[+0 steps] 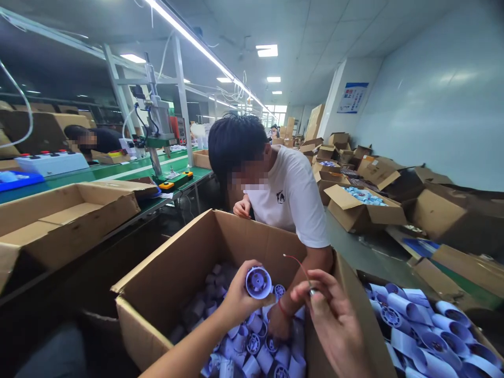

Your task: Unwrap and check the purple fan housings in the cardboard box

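Here a fan (259,282) is gripped in the left hand (236,299) above the box (165,273); a red wire (297,264) is pinched by the right hand (334,320). The thin wire could be snapped if tugged.

I see my left hand (237,300) gripping a pale purple fan housing (258,282) above an open cardboard box (173,273) filled with more of them. My right hand (334,320) pinches a small part with a red wire (296,261) rising from it, just beside the housing. A person in a white T-shirt (291,197) leans over the box, one hand down among the parts.
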`<state>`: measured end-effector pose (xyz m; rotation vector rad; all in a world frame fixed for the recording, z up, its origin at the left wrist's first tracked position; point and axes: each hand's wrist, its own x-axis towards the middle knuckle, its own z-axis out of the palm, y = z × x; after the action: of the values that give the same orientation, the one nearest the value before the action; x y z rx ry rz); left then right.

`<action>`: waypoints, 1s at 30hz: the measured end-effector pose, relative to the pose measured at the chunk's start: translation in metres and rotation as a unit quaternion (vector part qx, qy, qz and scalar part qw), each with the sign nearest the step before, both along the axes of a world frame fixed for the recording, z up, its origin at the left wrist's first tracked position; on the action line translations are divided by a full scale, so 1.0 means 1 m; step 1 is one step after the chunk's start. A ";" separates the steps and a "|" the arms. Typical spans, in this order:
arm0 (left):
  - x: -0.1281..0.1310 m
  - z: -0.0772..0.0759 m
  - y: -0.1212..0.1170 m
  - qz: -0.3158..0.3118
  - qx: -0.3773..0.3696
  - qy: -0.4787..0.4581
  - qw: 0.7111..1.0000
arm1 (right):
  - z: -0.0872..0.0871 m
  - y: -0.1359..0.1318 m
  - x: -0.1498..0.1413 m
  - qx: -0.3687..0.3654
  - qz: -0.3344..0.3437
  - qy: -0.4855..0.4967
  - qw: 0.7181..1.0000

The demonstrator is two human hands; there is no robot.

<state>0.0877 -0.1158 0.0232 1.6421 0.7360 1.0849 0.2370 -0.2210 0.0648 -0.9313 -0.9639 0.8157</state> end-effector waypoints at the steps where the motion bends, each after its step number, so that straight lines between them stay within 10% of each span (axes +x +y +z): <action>1: -0.001 0.000 0.001 -0.005 -0.004 -0.007 1.000 | 0.003 -0.006 0.002 0.007 0.064 0.017 0.998; 5: -0.005 0.003 0.001 -0.007 0.003 0.008 1.000 | 0.007 -0.022 -0.004 -0.034 0.234 0.053 0.970; 20: -0.002 0.015 -0.003 -0.048 0.024 0.081 0.995 | 0.001 -0.017 -0.016 -0.077 0.145 -0.205 0.965; 30: -0.004 0.014 -0.008 -0.060 -0.011 0.144 0.988 | 0.000 -0.007 -0.017 -0.193 0.128 -0.100 0.968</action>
<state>0.0840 -0.1233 0.0375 1.8219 0.8187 0.7610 0.2203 -0.2277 0.0648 -1.2582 -1.1391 1.1729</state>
